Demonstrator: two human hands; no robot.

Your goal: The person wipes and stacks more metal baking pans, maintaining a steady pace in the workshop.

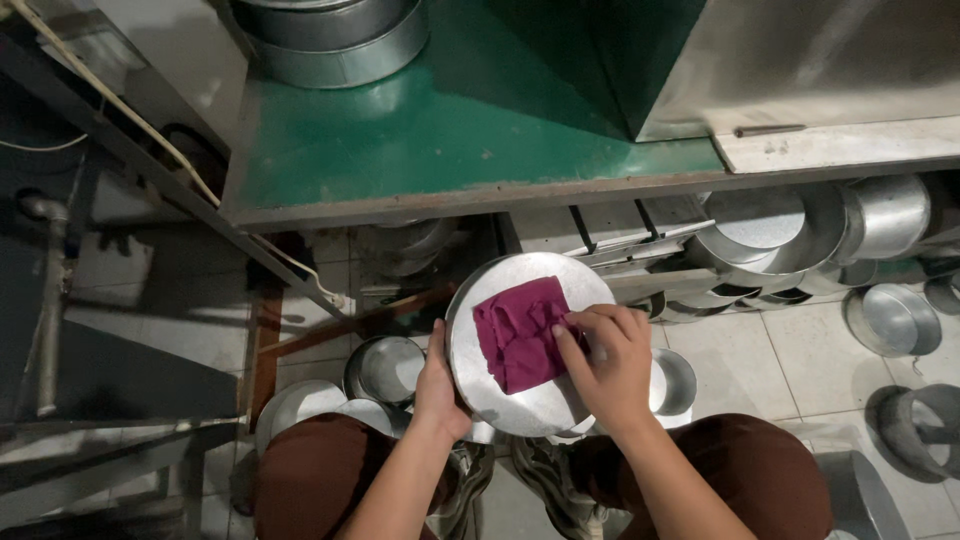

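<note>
Two hands work one round metal pan (520, 400): left hand (437, 385) grips its rim, right hand (610, 365) fingers press a magenta cloth (515, 330) flat against it.

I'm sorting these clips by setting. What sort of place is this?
Probably a small metalware workshop. Bare metal pots and bowls lie stacked under a green workbench and on the tiled floor, and the right hand presses a purple cloth on a metal disc.

Left hand (437, 385) grips the left rim of the round metal pan (520, 400), right hand (608, 362) presses a magenta cloth (515, 330) flat on it; more pans (385, 368) on the tiled floor (770, 365), just below the green worktop's (420, 140) front edge.
</note>
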